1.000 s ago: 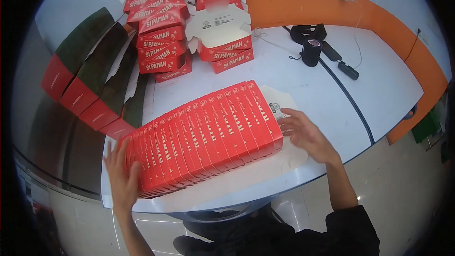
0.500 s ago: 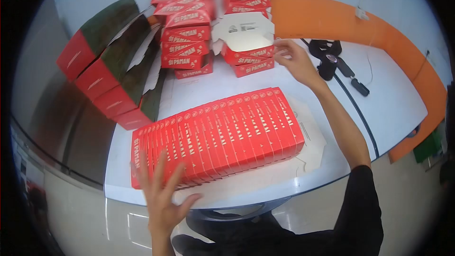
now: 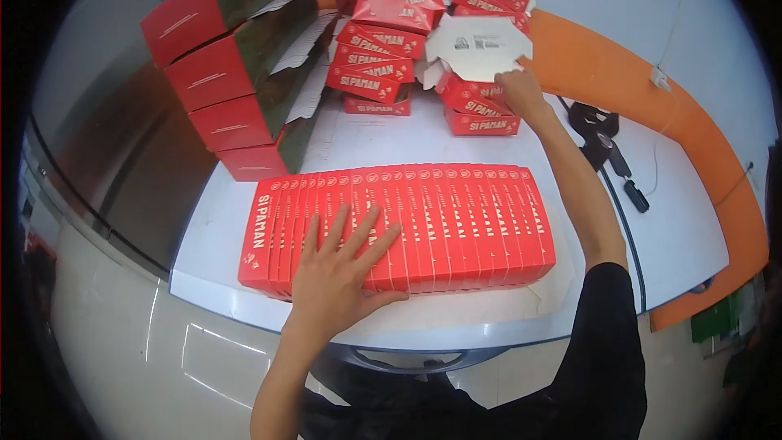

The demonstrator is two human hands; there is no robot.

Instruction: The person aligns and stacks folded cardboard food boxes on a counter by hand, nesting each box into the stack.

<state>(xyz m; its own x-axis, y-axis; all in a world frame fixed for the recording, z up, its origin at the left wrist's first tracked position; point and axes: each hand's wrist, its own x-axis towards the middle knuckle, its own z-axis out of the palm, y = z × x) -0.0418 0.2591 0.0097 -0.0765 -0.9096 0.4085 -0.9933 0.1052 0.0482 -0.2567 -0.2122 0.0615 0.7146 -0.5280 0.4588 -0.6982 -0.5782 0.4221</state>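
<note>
Above the white worktop (image 3: 212, 253), the left hand (image 3: 330, 285) spreads empty over a row of red cardboard boxes (image 3: 456, 228); the right hand (image 3: 523, 91) curls at a white cardboard flap (image 3: 481, 45), grip indiscernible.

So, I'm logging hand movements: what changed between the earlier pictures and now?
The right hand left the right end of the SI PAMAN box row and reached away to the white box flap; a grip is unclear. The left hand moved from the row's left end rightward, spread over its front. The row remains lined up; back stacks unchanged.
</note>
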